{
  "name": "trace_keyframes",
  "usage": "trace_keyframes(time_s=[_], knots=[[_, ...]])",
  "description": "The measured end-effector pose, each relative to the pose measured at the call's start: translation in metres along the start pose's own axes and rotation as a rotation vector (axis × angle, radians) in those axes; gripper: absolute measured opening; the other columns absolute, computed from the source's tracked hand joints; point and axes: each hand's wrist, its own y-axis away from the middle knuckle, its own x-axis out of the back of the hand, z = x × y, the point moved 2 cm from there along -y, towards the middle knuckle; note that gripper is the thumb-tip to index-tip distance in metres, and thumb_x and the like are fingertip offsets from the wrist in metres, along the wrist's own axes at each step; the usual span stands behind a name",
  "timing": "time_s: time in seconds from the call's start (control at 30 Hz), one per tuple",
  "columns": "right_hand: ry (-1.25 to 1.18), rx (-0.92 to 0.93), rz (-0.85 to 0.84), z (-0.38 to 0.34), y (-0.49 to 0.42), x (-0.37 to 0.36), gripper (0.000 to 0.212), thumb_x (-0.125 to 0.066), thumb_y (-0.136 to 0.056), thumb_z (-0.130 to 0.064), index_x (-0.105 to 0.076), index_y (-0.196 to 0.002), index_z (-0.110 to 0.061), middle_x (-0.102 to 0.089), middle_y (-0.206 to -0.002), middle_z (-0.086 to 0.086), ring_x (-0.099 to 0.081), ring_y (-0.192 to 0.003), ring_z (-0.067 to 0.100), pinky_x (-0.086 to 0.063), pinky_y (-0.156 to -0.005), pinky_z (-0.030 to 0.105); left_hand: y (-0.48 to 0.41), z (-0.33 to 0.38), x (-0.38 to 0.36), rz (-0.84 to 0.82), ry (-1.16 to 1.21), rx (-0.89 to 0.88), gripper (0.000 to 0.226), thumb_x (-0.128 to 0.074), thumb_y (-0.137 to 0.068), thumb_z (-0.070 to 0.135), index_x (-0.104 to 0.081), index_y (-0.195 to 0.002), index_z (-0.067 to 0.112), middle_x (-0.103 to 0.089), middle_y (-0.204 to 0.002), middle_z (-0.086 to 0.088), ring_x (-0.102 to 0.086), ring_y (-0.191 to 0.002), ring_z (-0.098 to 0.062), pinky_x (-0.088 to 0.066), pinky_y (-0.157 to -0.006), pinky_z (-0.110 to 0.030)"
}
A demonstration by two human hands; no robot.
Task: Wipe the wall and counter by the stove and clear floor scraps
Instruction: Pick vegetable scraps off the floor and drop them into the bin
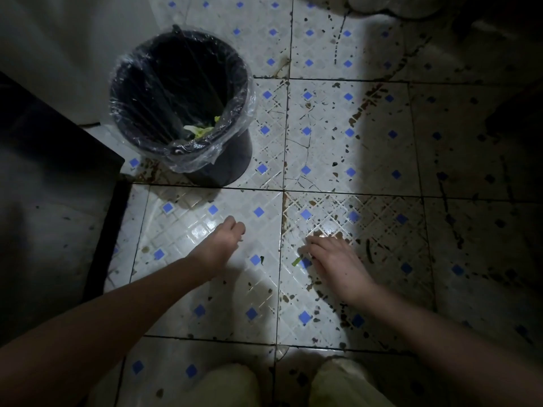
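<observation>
Floor-scrap stage here, and you're maybe partway through. The black round bin [179, 101] with its crinkly clear liner [235, 113] already has some pale green and white veg bits [202, 130] sitting in the bottom, so some stuff has gone in. The wall and counter aren't in shot, so no idea how those stand. Your right hand [332, 259] is down low on the floor [205, 230], fingers stretched toward a little green stalk piece [296, 261] lying just at the tips. I can't tell if you've actually pinched it. Your left hand [223, 245] hovers nearer the bin with the fingers curled under, and whether there's anything in it is hidden. Plenty is left: a thin curved dark scrap [368, 255] sits just right of your right hand, plus a tiny dark bit [261, 258] between your hands. The glossy white tiles, embossed with a diamond grid and blue squares, are speckled with dark spots and brownish stains. To me those look stuck on rather than loose, so more a wiping job than picking.
</observation>
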Motion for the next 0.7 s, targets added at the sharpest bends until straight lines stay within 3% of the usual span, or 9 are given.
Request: trace_keyframes(time_s=[0.1,0.17,0.3,0.5,0.6,0.7], knots=[[-0.003,-0.003,0.001,0.001,0.000,0.000,0.046,-0.053,-0.088,0.001,-0.056,-0.128,-0.022,-0.049,-0.140,-0.001,-0.045,-0.128,0.020,-0.029,-0.108,0.034,-0.003,-0.004,-0.001,-0.010,0.043,0.019,0.020,-0.062,-0.080,-0.008,-0.057,-0.096,0.002,-0.053,-0.095,-0.014,-0.053,-0.076,-0.021,-0.038,-0.068,-0.019],[0.017,-0.007,-0.020,0.002,0.000,0.001,0.052,-0.052,-0.087,0.004,-0.053,-0.130,-0.024,-0.045,-0.143,-0.004,-0.041,-0.130,0.017,-0.025,-0.110,0.031,-0.005,-0.006,-0.002,-0.029,0.052,0.028,0.013,-0.055,-0.084,-0.007,-0.055,-0.094,0.002,-0.049,-0.091,-0.011,-0.043,-0.073,-0.018,-0.033,-0.065,-0.021],[0.013,-0.011,-0.017,0.002,-0.001,-0.001,0.053,-0.052,-0.086,0.005,-0.053,-0.130,-0.024,-0.046,-0.142,-0.003,-0.041,-0.130,0.016,-0.025,-0.110,0.030,-0.006,-0.010,-0.007,-0.026,0.061,0.031,0.024,-0.053,-0.075,-0.016,-0.054,-0.086,0.005,-0.040,-0.081,-0.002,-0.036,-0.065,-0.015,-0.027,-0.054,-0.019],[0.023,0.004,-0.057,-0.003,-0.004,0.001,0.050,-0.049,-0.090,-0.001,-0.049,-0.134,-0.024,-0.041,-0.145,-0.005,-0.037,-0.132,0.014,-0.021,-0.112,0.028,-0.009,-0.012,-0.005,-0.003,0.077,0.018,0.028,-0.056,-0.067,-0.022,-0.056,-0.080,0.002,-0.043,-0.074,-0.004,-0.035,-0.059,-0.013,-0.020,-0.053,-0.008],[0.017,0.016,-0.055,-0.004,-0.006,-0.002,0.047,-0.050,-0.089,-0.002,-0.051,-0.130,-0.025,-0.046,-0.141,-0.005,-0.040,-0.130,0.013,-0.022,-0.112,0.028,-0.009,-0.012,-0.003,0.055,0.073,0.022,0.029,-0.063,-0.063,-0.023,-0.058,-0.077,0.002,-0.052,-0.070,-0.011,-0.038,-0.056,-0.012,-0.030,-0.050,-0.014],[0.021,0.051,-0.069,-0.003,-0.008,-0.009,0.039,-0.054,-0.089,-0.007,-0.056,-0.124,-0.025,-0.054,-0.128,-0.006,-0.047,-0.120,0.012,-0.032,-0.110,0.031,-0.009,-0.015,0.004,0.085,0.074,0.050,0.026,-0.062,-0.071,-0.018,-0.057,-0.083,0.004,-0.051,-0.075,-0.010,-0.041,-0.059,-0.015,-0.040,-0.051,-0.026]])
